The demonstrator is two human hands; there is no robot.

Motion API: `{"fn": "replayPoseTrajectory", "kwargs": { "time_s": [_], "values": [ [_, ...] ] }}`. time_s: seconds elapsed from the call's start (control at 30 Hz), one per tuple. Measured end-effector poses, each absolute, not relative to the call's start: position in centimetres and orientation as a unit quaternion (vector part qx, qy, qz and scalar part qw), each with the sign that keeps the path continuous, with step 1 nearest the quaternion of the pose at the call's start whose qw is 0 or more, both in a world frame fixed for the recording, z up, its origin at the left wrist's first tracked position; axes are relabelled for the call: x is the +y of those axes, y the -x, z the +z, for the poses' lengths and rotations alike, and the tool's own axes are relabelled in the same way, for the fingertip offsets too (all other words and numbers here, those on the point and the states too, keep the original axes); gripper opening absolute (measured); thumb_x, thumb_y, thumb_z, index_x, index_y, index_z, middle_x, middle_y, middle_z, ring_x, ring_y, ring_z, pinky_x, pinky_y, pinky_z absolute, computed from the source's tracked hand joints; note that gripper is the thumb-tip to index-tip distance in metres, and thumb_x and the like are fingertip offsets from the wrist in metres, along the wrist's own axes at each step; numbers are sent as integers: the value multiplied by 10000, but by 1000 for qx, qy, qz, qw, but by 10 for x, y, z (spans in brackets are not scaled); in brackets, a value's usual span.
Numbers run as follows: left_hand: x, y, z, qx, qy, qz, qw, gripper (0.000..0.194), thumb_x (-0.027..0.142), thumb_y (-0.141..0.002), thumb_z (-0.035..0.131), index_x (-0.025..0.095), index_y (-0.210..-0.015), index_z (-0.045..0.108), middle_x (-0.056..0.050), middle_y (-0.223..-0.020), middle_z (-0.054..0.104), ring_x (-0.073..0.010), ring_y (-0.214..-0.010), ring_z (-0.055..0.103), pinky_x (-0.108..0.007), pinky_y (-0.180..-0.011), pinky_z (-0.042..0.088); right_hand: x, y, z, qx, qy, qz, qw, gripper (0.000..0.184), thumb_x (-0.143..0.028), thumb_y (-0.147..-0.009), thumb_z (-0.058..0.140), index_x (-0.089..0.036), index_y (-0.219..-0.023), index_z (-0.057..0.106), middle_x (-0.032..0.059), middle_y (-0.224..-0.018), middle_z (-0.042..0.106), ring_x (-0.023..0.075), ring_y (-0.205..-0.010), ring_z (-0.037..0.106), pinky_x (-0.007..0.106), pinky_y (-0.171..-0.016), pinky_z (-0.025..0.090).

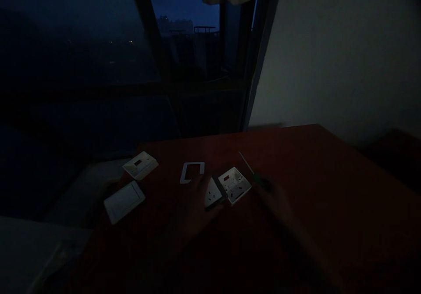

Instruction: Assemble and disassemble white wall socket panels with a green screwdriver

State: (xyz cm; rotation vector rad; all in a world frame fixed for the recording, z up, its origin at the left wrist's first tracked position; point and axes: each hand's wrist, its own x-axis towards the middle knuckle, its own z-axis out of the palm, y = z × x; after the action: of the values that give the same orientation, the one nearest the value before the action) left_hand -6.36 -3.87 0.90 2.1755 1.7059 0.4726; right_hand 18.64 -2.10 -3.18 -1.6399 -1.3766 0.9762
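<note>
My left hand is closed around a white wall socket with dark slots in its face, its fingers over the far edge and its thumb along the near side. Just right of the socket lies a white back box, open side up, with cut-outs in its floor. My right hand grips the green handle of a screwdriver, whose shaft points away to the upper left. A white rectangular frame lies flat beyond my left hand.
On the left of the reddish table lie another white box and a white switch plate. A dark window stands behind the table, a pale wall to the right. The room is very dim.
</note>
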Motion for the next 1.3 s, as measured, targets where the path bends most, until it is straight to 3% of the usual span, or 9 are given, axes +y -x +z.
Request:
{"fn": "replayPoseTrajectory", "kwargs": {
  "time_s": [0.17, 0.3, 0.53, 0.67, 0.83, 1.3],
  "values": [
    [-20, 39, 20, 556, -799, 168, 153, 800, 411, -691, 726, 257, -1381, 352, -85, -1419, 397, -322, -1268, 409, -455, -1041, 350, 1, -174, -35, -545, 618, 423, 377, 351, -411, -788, 561, -156, -1005, 667, 71, -933, 723, 221, -813, 669, 308, -697, 510],
    [-8, 24, 11, 517, -818, 168, 188, 779, 385, -698, 730, 247, -1371, 363, -78, -1371, 443, -289, -1227, 454, -410, -1015, 385, -2, -164, -34, -549, 605, 440, 372, 315, -362, -753, 585, -148, -969, 667, 62, -906, 715, 211, -830, 659, 292, -716, 498],
    [-10, 31, 0, 496, -819, 162, 240, 823, 362, -672, 766, 216, -1382, 376, -96, -1416, 393, -295, -1263, 427, -405, -1038, 387, -24, -155, -31, -547, 585, 483, 354, 334, -396, -807, 524, -138, -988, 635, 27, -758, 680, 142, -573, 595, 240, -522, 439],
    [-17, 35, 5, 501, -816, 147, 247, 808, 391, -692, 752, 179, -1382, 388, -122, -1423, 392, -307, -1287, 403, -415, -1062, 364, -33, -154, -30, -550, 576, 483, 364, 320, -384, -826, 519, -148, -1012, 630, 55, -894, 695, 174, -742, 635, 262, -640, 474],
    [-24, 39, 5, 502, -813, 141, 261, 821, 389, -703, 742, 251, -1411, 350, -87, -1474, 340, -309, -1320, 369, -448, -1077, 347, -36, -154, -33, -549, 560, 479, 395, 314, -402, -825, 539, -178, -1022, 637, 61, -968, 698, 218, -878, 643, 314, -768, 485],
    [-27, 46, 3, 484, -800, 198, 294, 641, 233, -765, 685, 277, -1351, 426, -51, -1433, 402, -267, -1306, 398, -443, -1096, 332, -37, -153, -34, -557, 562, 465, 397, 272, -368, -819, 544, -202, -1015, 636, 53, -985, 700, 218, -909, 649, 313, -792, 488]
  ]
}}
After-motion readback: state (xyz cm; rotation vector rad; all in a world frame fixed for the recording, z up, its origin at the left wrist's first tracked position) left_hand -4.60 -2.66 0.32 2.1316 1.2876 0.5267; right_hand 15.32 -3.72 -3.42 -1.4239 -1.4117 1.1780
